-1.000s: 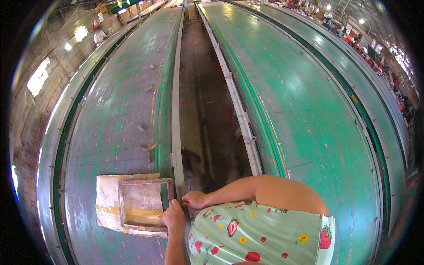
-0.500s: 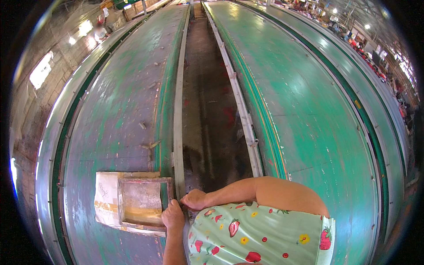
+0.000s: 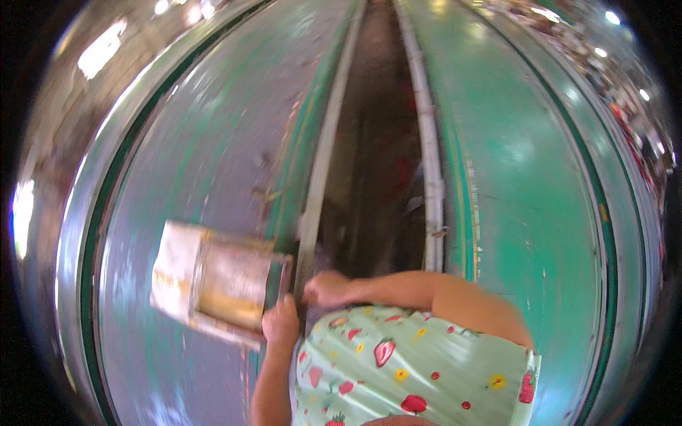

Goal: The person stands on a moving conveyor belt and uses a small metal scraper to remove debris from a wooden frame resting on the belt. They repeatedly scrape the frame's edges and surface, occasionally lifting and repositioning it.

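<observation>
At the edge of a long, green-streaked table (image 3: 202,170), a person's two bare hands are close together near the right side of a framed screen (image 3: 231,284), which lies askew on the tabletop at lower left, a pale sheet (image 3: 172,264) showing along its left side. Blur softens the whole view: the screen's bars lose their edges at the corners, windows and lamps at upper left smear into white patches, and the clutter at upper right breaks into specks. Little detail shows in the dark aisle (image 3: 369,163) beyond the hands. The left hand (image 3: 281,321), its fingers bent, is at the screen's near right corner; its fingertips are indistinct, and whether it pinches the bar or only touches it cannot be told. The right hand (image 3: 327,288), fingers bent out of sight, is just beside it by the pale table rail (image 3: 328,153); its grip, and anything within it, cannot be made out. A mint-green garment (image 3: 433,355) printed with strawberries hides the aisle's near end, and the lower edge crops the left forearm (image 3: 271,383).
</observation>
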Demonstrator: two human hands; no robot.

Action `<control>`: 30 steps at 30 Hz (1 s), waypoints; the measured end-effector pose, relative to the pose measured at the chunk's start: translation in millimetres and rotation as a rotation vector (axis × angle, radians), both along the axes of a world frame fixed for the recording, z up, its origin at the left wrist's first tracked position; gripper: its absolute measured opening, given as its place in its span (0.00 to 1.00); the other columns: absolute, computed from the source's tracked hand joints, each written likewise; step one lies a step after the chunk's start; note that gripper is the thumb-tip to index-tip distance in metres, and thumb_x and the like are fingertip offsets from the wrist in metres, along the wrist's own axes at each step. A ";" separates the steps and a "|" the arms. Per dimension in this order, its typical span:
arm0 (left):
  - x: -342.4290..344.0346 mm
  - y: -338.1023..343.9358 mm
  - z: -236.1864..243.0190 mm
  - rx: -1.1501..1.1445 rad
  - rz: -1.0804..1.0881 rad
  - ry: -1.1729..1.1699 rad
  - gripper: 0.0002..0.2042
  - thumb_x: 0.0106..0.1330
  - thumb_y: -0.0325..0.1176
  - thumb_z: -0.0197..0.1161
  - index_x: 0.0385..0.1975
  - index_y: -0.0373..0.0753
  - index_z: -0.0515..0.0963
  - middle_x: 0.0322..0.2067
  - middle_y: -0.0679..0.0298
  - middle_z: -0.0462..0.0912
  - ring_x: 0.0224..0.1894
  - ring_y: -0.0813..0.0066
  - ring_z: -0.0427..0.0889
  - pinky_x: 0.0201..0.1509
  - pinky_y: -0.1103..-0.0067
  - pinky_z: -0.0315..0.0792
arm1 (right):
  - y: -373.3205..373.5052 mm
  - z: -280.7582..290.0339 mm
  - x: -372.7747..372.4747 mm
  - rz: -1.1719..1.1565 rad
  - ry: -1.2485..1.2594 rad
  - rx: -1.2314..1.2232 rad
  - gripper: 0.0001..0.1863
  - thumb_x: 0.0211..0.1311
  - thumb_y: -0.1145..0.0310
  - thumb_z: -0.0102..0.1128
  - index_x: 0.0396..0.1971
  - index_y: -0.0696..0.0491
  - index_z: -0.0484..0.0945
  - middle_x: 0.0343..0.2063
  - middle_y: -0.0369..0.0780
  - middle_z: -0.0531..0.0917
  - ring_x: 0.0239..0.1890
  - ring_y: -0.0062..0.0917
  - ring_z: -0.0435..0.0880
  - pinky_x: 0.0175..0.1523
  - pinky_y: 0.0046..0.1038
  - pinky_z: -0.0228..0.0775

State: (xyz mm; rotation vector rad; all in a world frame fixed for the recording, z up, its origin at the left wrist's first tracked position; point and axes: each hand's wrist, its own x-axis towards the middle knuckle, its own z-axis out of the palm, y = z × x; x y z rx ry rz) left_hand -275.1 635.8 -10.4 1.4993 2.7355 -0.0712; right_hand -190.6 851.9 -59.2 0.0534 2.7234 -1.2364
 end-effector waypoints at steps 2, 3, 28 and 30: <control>-1.7 -4.7 7.5 -0.020 0.033 -0.079 0.07 0.78 0.33 0.59 0.52 0.46 0.77 0.34 0.59 0.87 0.32 0.57 0.94 0.34 0.60 0.86 | 19.9 8.4 -6.6 -0.156 0.204 -0.076 0.14 0.71 0.55 0.71 0.35 0.51 0.90 0.34 0.50 0.91 0.36 0.53 0.91 0.41 0.52 0.82; -2.2 -8.3 12.8 0.010 0.045 -0.089 0.12 0.78 0.32 0.58 0.57 0.46 0.78 0.36 0.58 0.88 0.33 0.57 0.94 0.34 0.60 0.87 | 33.5 15.2 -13.8 -0.220 0.254 -0.049 0.12 0.72 0.59 0.71 0.34 0.52 0.89 0.32 0.50 0.90 0.34 0.52 0.90 0.39 0.50 0.81; -1.3 -34.3 20.5 0.162 0.066 0.028 0.08 0.71 0.35 0.63 0.47 0.46 0.78 0.38 0.63 0.82 0.40 0.62 0.88 0.45 0.64 0.81 | 73.6 52.1 -207.9 -0.007 0.345 0.229 0.17 0.67 0.74 0.70 0.54 0.50 0.81 0.48 0.50 0.89 0.50 0.50 0.91 0.53 0.51 0.84; -2.2 -36.3 15.0 0.252 0.011 0.100 0.07 0.69 0.36 0.64 0.43 0.46 0.79 0.35 0.64 0.82 0.38 0.63 0.88 0.42 0.64 0.81 | 61.1 66.5 -159.6 -0.076 0.357 0.102 0.18 0.70 0.73 0.70 0.58 0.51 0.82 0.44 0.50 0.91 0.47 0.47 0.93 0.51 0.46 0.84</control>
